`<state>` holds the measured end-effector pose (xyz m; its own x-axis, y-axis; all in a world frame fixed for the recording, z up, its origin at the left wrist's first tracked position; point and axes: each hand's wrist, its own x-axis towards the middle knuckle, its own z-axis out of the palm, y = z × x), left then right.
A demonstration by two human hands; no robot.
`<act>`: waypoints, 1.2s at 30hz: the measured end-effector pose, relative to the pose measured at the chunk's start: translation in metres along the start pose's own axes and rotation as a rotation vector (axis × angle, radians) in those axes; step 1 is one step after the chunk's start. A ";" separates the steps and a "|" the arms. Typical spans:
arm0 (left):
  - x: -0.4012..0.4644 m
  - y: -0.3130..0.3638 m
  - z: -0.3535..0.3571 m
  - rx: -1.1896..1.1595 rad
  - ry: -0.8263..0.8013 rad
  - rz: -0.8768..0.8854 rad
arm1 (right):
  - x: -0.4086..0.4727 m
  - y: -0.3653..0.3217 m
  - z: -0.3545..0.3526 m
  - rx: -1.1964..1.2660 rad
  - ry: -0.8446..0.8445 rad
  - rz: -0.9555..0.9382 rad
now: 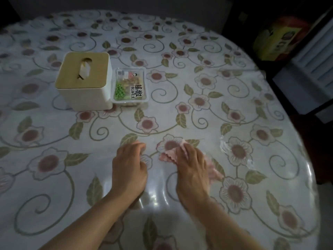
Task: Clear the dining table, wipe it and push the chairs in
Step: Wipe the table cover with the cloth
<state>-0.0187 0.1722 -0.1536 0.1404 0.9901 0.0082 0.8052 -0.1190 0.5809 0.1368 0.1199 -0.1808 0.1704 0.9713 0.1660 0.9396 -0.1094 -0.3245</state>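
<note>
Pressing down on a pink cloth (182,154), our right hand (191,168) lay flat on the desk (198,69), which wore a glossy flowered cover. The fingers (185,150) of that hand were stretched forward and close together over the cloth; we could not tell whether the thumb curled under it. Parts of the cloth showed beyond the fingertips and again on the far side of the hand from the tissue box (83,80), its edge cut in a zigzag.

Our left hand (128,166) rested on the desk just beside the right one, on the side nearer the tissue box, and it touched no cloth. Its fingers (138,147) were bent at the knuckles with the tips on the cover, and they held nothing.

Well beyond both hands stood the tissue box, white with a tan lid and a slot from which a tissue peeked. A sealed snack tray (130,86) lay right against the side of the tissue box that faced the desk's middle, with a printed label and green peas visible through the film.

Far from the tissue box, near the desk's rim past our right hand, a wrinkle of clear plastic (224,145) caught the light. Off the desk on that same side, a yellow and red box (277,40) sat in deep shadow.
</note>
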 end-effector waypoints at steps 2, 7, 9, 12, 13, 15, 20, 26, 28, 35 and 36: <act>0.002 0.001 0.004 0.041 -0.003 0.021 | -0.023 -0.016 0.007 0.102 0.006 -0.030; 0.014 0.013 0.015 0.080 -0.043 0.035 | -0.018 0.001 -0.004 0.177 -0.081 -0.209; 0.018 0.027 0.023 0.081 -0.053 0.035 | -0.011 0.009 -0.010 0.310 -0.088 -0.171; 0.018 0.048 0.033 0.022 -0.052 0.075 | -0.013 0.021 -0.031 0.476 -0.032 0.057; 0.017 0.054 0.037 -0.005 -0.055 0.108 | -0.014 0.028 -0.044 0.485 0.019 0.120; 0.017 0.067 0.049 -0.037 -0.069 0.155 | -0.011 0.058 -0.070 0.448 0.154 0.202; 0.020 0.102 0.078 -0.020 -0.092 0.206 | 0.019 0.182 -0.103 0.223 0.209 0.408; 0.020 0.115 0.099 0.053 -0.056 0.206 | -0.013 0.178 -0.063 0.064 -0.022 0.187; 0.022 0.117 0.103 0.089 -0.045 0.199 | -0.048 0.150 -0.060 0.132 -0.071 0.016; 0.028 0.122 0.105 0.047 -0.005 0.120 | -0.020 0.197 -0.087 0.204 0.002 -0.085; 0.028 0.122 0.104 0.040 0.001 0.115 | -0.003 0.209 -0.087 0.181 0.056 0.038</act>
<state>0.1437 0.1776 -0.1675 0.2326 0.9698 0.0734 0.8065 -0.2345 0.5428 0.3583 0.0759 -0.1684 0.2256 0.9534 0.2005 0.8643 -0.1009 -0.4928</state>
